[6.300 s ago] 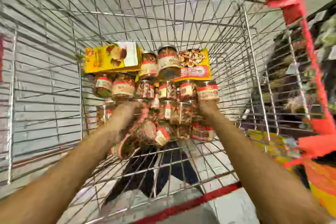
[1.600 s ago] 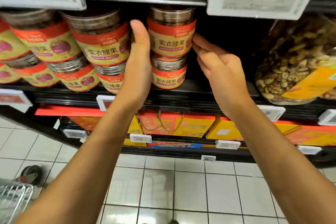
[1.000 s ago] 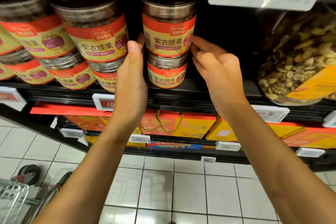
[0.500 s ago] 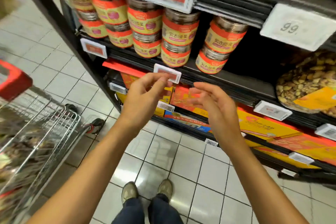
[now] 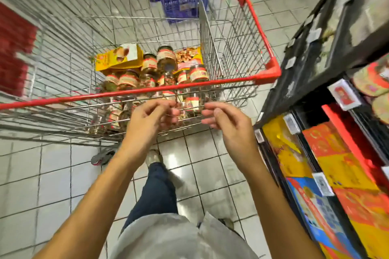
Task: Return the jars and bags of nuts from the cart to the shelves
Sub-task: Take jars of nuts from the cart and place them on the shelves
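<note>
Two empty grips, left hand [image 5: 147, 122] and right hand [image 5: 229, 128] loosely curled, hovered just outside the cart [image 5: 260, 33]; its jumbled jars [image 5: 167, 59] seemed liable to topple or slip if grabbed hastily.

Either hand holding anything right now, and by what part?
Nothing is held. The left hand and right hand are both empty, fingers loosely curled, just short of the cart.

Grey shirt [image 5: 168, 235]; dark-blue trousers [image 5: 157, 191] — pale shoe [image 5: 153, 156]
</note>
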Available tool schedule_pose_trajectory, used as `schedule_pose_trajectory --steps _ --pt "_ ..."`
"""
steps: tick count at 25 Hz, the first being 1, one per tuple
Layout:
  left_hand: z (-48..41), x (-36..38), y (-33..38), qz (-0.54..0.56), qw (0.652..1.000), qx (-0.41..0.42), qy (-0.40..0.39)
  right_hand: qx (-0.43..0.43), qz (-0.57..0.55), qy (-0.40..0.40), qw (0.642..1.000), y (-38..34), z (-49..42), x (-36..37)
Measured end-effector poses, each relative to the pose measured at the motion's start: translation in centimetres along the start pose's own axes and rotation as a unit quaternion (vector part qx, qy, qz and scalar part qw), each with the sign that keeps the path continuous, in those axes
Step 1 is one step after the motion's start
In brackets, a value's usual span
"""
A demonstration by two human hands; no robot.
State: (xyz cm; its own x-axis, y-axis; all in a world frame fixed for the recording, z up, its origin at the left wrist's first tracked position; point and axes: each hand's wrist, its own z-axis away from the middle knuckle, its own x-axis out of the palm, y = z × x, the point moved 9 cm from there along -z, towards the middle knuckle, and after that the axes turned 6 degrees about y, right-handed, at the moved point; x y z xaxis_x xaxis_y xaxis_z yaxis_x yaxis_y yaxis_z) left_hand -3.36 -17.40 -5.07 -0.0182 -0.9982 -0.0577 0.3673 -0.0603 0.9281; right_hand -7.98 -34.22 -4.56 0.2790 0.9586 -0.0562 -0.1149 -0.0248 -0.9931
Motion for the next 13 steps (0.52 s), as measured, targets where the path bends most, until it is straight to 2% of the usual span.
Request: schedule_pose_trajectory --steps 5,8,13 --pt "-12.0 -12.2 3.1 0.009 0.998 -0.011 0.055 0.031 0.009 -0.079 0.996 -0.8 -11.1 15.6" --pt "-19.7 -17.0 3.7 -0.039 0.996 -0.028 0.071 0.086 0.087 -0.121 0.985 2.1 -17.4 23.0" --pt "-29.0 -19.3 -3.3 -0.159 0.976 -0.143 0.031 0.166 0.218 -0.173 0.946 10.0 -23.1 28.5"
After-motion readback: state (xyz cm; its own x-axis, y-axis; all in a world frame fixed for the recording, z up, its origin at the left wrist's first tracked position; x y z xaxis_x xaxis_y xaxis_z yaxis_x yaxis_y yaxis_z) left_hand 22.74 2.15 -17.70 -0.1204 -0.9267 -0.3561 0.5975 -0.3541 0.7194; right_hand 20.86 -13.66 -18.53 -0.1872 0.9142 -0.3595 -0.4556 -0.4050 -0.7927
